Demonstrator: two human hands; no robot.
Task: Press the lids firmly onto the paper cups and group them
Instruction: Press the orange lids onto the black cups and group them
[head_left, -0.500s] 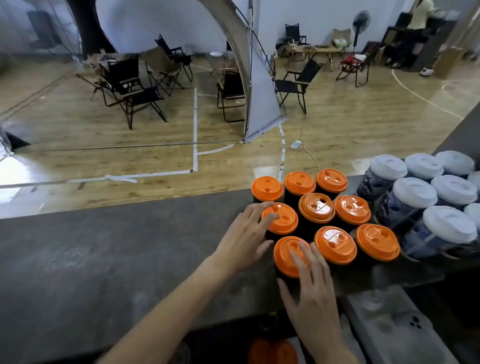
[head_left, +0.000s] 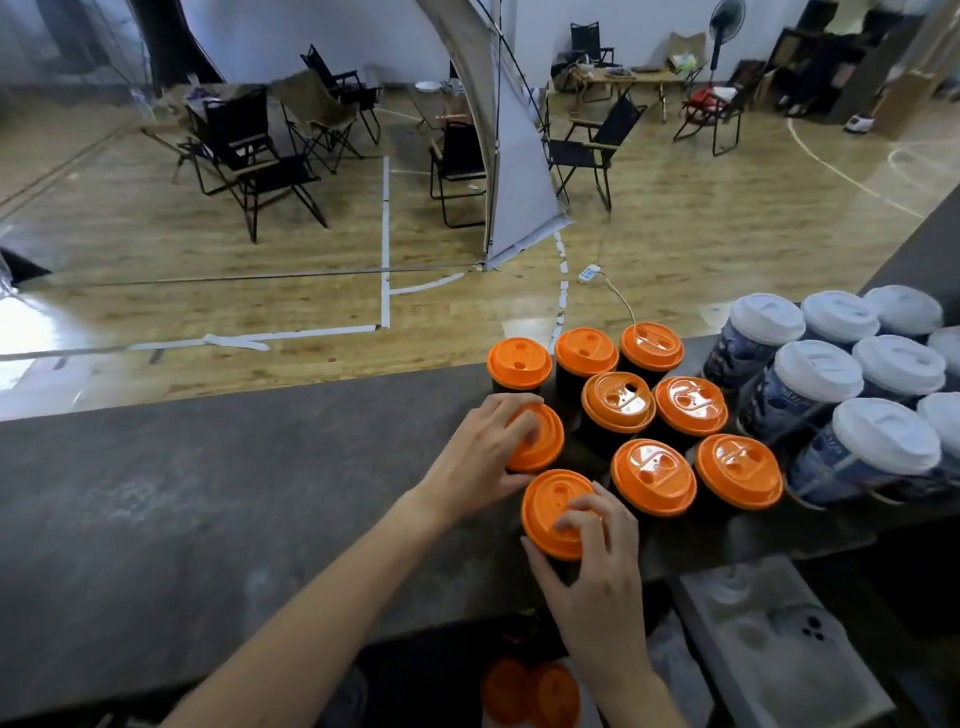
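Observation:
Several black paper cups with orange lids stand bunched on the dark counter (head_left: 182, 519). My left hand (head_left: 480, 457) is wrapped over the left side of the middle-row left cup (head_left: 543, 441), fingers across its lid. My right hand (head_left: 597, 566) grips the nearest cup (head_left: 545, 509), thumb against its side and fingertips curled on the lid. Other orange-lidded cups (head_left: 653, 477) sit close to the right and behind. A group of blue patterned cups with white lids (head_left: 810, 376) stands further right.
Loose orange lids (head_left: 530, 691) lie below the counter's near edge beside a grey moulded tray (head_left: 769, 644). Beyond the counter's far edge lies a wooden floor with folding chairs (head_left: 249, 150) and a tent panel (head_left: 519, 156).
My left hand has closed further over its cup's lid. My right hand's fingers have curled from flat to gripping the nearest cup, which sits a little nearer me.

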